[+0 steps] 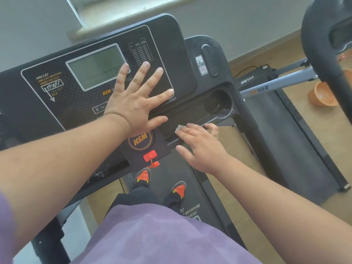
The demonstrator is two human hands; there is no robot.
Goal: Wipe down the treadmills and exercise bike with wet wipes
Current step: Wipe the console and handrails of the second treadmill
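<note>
Room: wood floor (pixel 247 141), grey wall, window ledge at top; you stand on the belt of the near treadmill (pixel 80 96).
Left hand: your left hand (pixel 137 100) lies flat on the console, fingers spread and straight, palm down just below the display (pixel 95 65). Holds nothing, looks like bracing.
Right hand: your right hand (pixel 200 143) presses a wet wipe (pixel 180 128) onto the console's lower right edge, fingers extended over it. Only a small white corner of the wipe shows past the fingertips.
Wipe location: near the cup holder (pixel 219 103), right of the round HSM badge and red safety key (pixel 150 156).
Progress: early to mid, my read. You're on the first console's lower trim; can't tell which parts are already wiped, no visible wet sheen.
Left to do: second treadmill (pixel 276 121) to your right, plus the black-framed machine (pixel 323 54) at far right, likely the bike.
Side note: orange bowl (pixel 322 96) on the floor.
</note>
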